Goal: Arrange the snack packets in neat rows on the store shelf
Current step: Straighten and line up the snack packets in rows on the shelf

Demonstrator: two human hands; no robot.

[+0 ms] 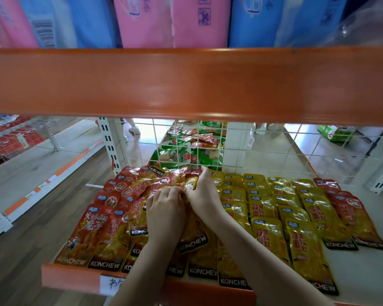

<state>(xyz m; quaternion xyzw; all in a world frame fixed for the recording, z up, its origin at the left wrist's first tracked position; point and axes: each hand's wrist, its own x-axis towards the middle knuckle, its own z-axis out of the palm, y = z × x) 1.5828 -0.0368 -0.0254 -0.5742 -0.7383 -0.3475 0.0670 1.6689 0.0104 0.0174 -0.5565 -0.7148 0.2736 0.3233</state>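
Straightening the jumbled red snack packets (142, 188) mid-shelf: one is pinched by left hand (165, 214) and right hand (202, 195); light, slippery, best held at sealed edges.

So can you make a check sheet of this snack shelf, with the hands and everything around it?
Surface: white shelf with an orange front edge, bare at the right.
Job's things: yellow packets lie in overlapping rows; red packets lie jumbled at the left.
Clutter: green packets behind the wire grid.
Grips: left hand rests on the pile, fingers curled; right hand pinches a packet; both meet mid-shelf.
Cables: nothing seen.
Surroundings: orange beam overhead, pink and blue packs above it.
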